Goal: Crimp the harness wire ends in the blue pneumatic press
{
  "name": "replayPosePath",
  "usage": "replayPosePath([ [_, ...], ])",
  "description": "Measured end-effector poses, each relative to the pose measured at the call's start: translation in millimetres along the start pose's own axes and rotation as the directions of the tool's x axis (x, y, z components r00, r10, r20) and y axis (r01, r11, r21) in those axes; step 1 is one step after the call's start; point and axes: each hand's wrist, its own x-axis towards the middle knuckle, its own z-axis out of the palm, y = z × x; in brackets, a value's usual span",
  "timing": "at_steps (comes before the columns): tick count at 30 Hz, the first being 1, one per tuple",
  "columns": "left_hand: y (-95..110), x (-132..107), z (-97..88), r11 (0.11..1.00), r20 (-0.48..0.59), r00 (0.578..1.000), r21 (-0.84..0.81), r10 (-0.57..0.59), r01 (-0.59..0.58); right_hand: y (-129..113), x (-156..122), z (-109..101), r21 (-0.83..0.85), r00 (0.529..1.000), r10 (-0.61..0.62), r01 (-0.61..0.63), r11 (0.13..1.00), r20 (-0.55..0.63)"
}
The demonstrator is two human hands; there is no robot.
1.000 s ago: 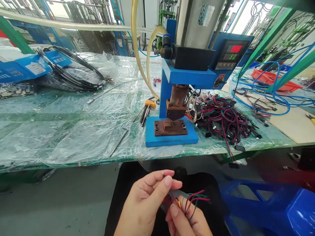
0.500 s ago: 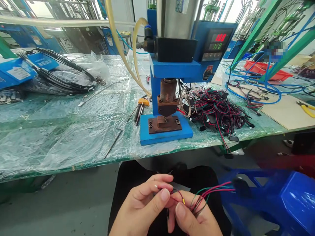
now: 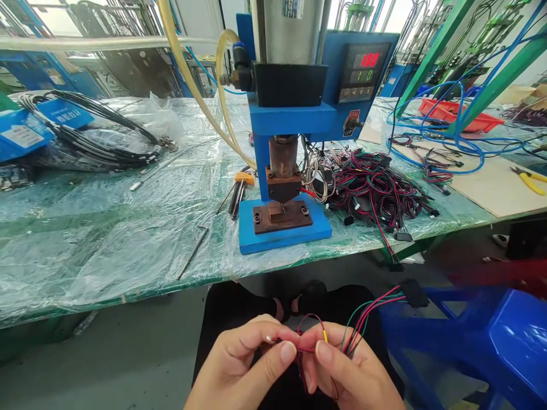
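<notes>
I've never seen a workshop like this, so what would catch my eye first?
The blue bench press stands out mid-bench, topped by a steel cylinder with a red-lit digital display beside it. To its right lies a tangled heap of red, black and green wires. In the foreground, the left hand and right hand pinch thin coloured wires.

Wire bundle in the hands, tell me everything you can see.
The wire bundle is thin red, green and black insulated leads running to a black connector out to the right, above a blue plastic stool. The left hand pinches a red lead with a small metal tip; the right hand grips the rest, where a small yellow piece shows on one lead.
</notes>
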Motion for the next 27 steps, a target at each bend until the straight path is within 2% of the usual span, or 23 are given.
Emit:
replayPosePath([
  [2, -2, -1, -5.5, 0.997, -0.028, 0.999, 0.068, 0.031, -0.029, -4, 0, 0, 0.03, 1.0, 0.013, -0.013, 0.999, -0.013],
  [4, -5, -1, -10.2, 0.997, -0.023, 0.999, 0.069, 0.044, -0.042, -6, 0, 1, 0.096, 0.999, 0.044, -0.042, 0.995, -0.016],
  [7, -10, -1, -11.2, 0.999, -0.054, 0.999, 0.035, 0.011, -0.009, -3, 1, 0, 0.151, 0.996, 0.087, -0.086, 0.985, 0.002],
  [11, -13, 0, -6.7, 0.998, -0.167, 0.986, -0.062, -0.013, 0.002, 5, 2, -2, 0.1, 0.998, 0.064, -0.067, 0.993, 0.029],
  [14, -16, 0, -8.0, 0.994, -0.215, 0.975, -0.104, -0.048, 0.026, 5, 1, -1, 0.092, 0.998, 0.055, -0.053, 0.994, -0.018],
  [18, -20, 3, -14.4, 0.995, -0.289, 0.954, -0.08, -0.074, 0.053, 1, 1, 4, 0.092, 0.993, 0.045, -0.035, 0.995, -0.11],
  [23, -24, 2, -19.1, 0.995, -0.278, 0.957, -0.075, -0.08, 0.062, 1, 3, 7, 0.103, 0.988, 0.035, -0.019, 0.994, -0.151],
  [27, -25, -1, -20.6, 0.995, -0.26, 0.961, -0.063, -0.089, 0.075, 2, 4, 5, 0.109, 0.992, 0.026, -0.012, 0.994, -0.126],
])
